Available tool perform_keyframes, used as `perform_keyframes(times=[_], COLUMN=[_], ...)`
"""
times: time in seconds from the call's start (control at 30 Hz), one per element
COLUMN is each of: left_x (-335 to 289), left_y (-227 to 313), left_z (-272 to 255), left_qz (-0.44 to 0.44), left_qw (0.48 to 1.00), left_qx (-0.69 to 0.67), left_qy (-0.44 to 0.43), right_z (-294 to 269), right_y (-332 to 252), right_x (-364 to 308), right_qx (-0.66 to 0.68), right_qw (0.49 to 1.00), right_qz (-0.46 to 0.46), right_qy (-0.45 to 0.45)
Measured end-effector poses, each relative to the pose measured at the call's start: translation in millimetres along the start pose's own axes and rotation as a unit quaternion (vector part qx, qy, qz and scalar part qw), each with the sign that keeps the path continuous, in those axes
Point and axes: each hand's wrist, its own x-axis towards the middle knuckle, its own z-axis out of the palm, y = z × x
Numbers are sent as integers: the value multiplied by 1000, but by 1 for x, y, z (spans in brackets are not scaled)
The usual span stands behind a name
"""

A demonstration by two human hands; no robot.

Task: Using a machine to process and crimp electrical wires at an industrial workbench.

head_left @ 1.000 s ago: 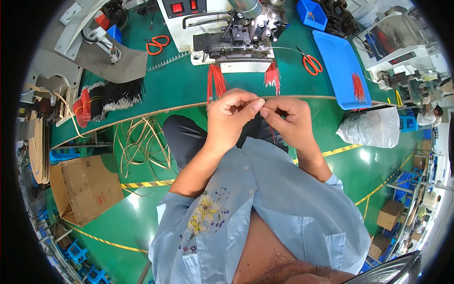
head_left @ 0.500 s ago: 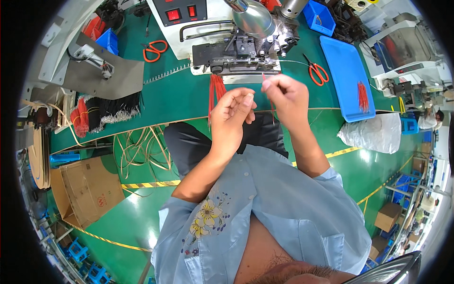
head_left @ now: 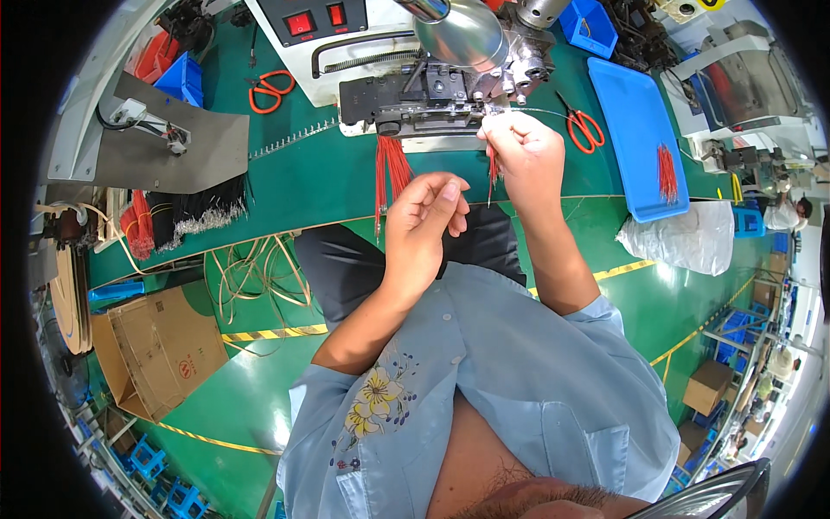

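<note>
My right hand (head_left: 529, 149) is up at the working head of the crimping machine (head_left: 432, 91), with thumb and forefinger pinched. Short red wires (head_left: 493, 166) hang below its fingers, their lower ends bare. Lower and to the left, my left hand (head_left: 422, 221) is held with curled fingers and the thumb laid against them; whatever it may hold is hidden. Just left of that hand, a bunch of red wires (head_left: 393, 169) hangs from the machine's front edge. A strip of metal terminals (head_left: 294, 139) runs across the green table into the machine's left side.
Orange-handled scissors (head_left: 271, 92) lie left of the machine, another orange-handled pair (head_left: 585, 128) to its right. A blue tray (head_left: 635, 147) holds red wires. Bundled red and black wires (head_left: 194, 212) lie at the table's left. A cardboard box (head_left: 164, 346) stands on the floor.
My right hand has moved up and slightly forward to the machine head with the red wires. My left hand has dropped slightly. The view has shifted a little.
</note>
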Motion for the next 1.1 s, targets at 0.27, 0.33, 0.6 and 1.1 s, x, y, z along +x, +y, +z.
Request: perform_keyframes(times=[0.27,0.33,0.6,1.1], left_x=[1,1,0,6], left_y=[-4,-4,-3,14], left_z=[-1,-1,1,-45], left_qz=[-7,-11,-10,212], left_qw=[1000,1000,1000,735], left_qx=[-16,-20,-5,616], left_qy=[-8,-7,-6,190], right_z=[2,3,5,-46], right_y=[6,6,5,-7], right_x=[0,-1,-1,-25], right_qx=[-16,-11,-7,52], right_qw=[1000,1000,1000,998], right_qz=[-3,2,-5,-5], right_qy=[14,15,26,-44])
